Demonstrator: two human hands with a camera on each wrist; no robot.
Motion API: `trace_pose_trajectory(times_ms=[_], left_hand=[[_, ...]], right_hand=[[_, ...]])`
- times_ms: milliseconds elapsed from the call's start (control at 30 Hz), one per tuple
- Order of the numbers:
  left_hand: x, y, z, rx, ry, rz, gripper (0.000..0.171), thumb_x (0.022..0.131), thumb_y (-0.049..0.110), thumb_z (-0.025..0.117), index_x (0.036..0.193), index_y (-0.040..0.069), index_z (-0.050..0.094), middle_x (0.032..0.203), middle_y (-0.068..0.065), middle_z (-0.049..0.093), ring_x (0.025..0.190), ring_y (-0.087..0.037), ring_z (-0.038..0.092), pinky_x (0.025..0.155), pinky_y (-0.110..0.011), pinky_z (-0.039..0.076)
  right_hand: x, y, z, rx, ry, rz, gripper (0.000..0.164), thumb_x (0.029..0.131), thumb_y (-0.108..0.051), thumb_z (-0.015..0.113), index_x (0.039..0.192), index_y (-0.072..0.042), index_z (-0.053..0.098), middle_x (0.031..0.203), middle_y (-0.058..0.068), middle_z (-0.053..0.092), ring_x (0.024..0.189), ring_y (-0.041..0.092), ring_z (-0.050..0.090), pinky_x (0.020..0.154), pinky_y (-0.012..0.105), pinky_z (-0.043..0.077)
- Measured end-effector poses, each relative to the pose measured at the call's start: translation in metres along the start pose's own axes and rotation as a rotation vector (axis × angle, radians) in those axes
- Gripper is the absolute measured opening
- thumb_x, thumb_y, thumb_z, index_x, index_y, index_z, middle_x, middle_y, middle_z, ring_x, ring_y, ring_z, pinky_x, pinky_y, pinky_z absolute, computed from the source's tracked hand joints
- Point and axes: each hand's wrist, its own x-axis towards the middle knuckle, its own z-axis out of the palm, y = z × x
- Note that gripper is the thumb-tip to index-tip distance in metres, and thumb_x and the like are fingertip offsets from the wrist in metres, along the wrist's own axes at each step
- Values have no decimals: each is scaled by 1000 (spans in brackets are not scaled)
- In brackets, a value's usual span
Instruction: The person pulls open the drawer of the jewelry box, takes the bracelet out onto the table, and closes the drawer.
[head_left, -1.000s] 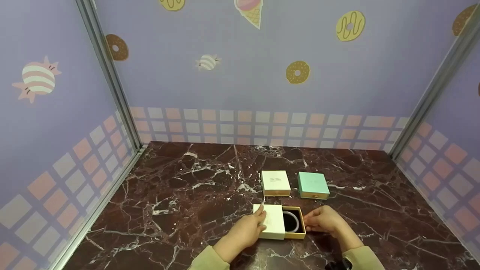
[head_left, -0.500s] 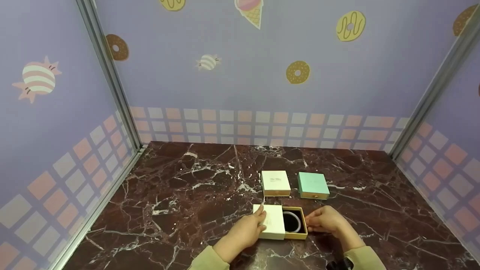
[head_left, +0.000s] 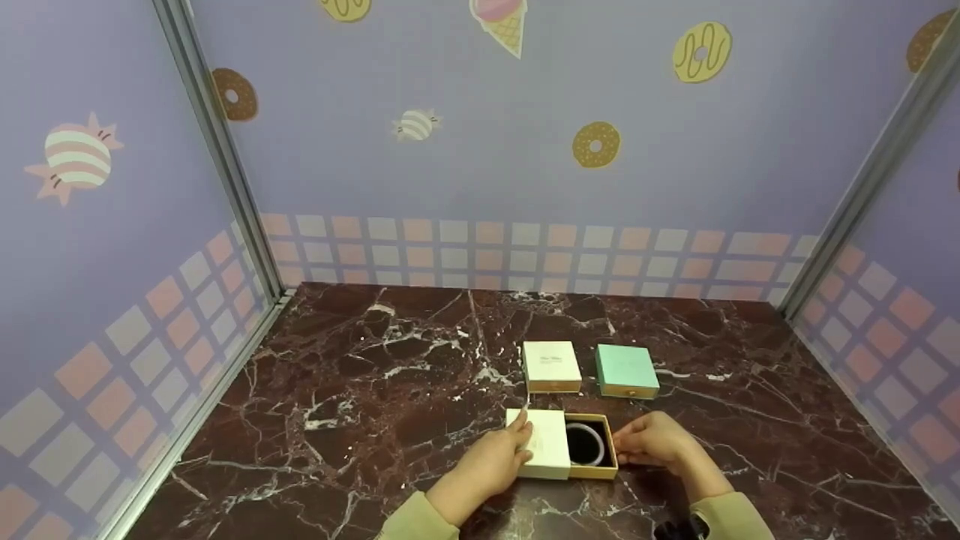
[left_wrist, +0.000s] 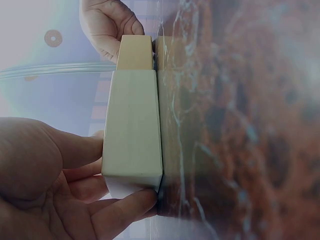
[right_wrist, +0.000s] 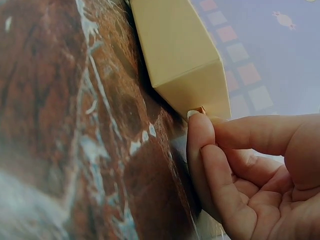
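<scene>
A cream-white drawer box lies on the dark marbled table, its yellow-gold drawer slid partly out to the right. A pale bangle shows on the black lining inside; the sleeve hides its left part. My left hand grips the sleeve at its left end, thumb on top, as the left wrist view confirms from the side. At the drawer's right end, my right hand pinches a small pull tab between thumb and index finger.
Behind the open box stand another cream-white box and a mint-green box with a gold drawer front, both closed. Patterned purple walls enclose the table at the back and sides.
The drawer has slid slightly farther right out of its sleeve, moving with my right hand, and more of the bangle shows. My left hand and the sleeve stay in place.
</scene>
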Motion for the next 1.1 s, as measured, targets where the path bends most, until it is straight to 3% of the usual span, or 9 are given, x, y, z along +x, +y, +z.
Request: trace_pose_trajectory(times_ms=[1100], left_hand=[[1, 0, 2, 18, 11, -13, 52, 99, 22, 66, 147, 5, 56, 161, -13, 44, 130, -36, 63, 109, -43, 55]], right_hand=[[-1, 2, -6, -5, -1, -3, 21, 90, 6, 62, 103, 20, 70, 76, 2, 74, 69, 9, 70, 69, 22, 64]])
